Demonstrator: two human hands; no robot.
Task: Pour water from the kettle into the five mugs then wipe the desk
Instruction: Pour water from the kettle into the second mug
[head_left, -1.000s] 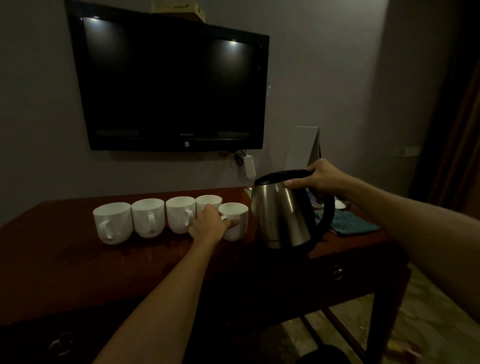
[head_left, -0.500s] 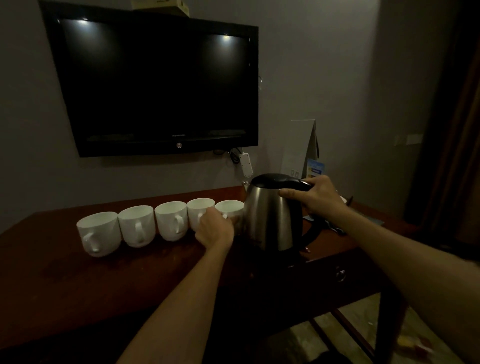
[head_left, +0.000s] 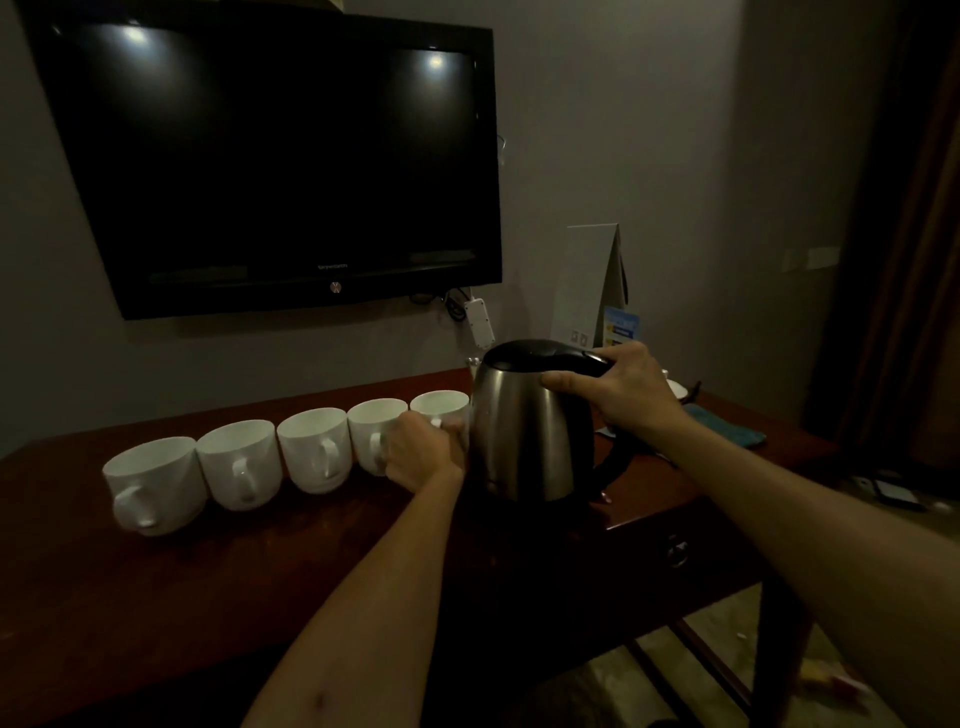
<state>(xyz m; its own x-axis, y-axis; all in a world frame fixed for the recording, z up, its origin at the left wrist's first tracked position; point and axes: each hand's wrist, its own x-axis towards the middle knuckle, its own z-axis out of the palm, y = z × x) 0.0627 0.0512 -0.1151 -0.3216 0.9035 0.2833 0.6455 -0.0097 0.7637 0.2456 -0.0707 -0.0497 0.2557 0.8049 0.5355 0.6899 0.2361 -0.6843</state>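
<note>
Steel kettle (head_left: 530, 431) nr desk (head_left: 156, 597) edge.

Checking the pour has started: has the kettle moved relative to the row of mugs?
Yes. The kettle has shifted left, now right beside the rightmost mug, held by the right hand.

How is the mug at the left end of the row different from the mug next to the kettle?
The left end mug stands free with its handle in plain view; the mug by the kettle is gripped by the left hand, which hides its handle. The kettle crowds only the second. Both are white and upright.
</note>
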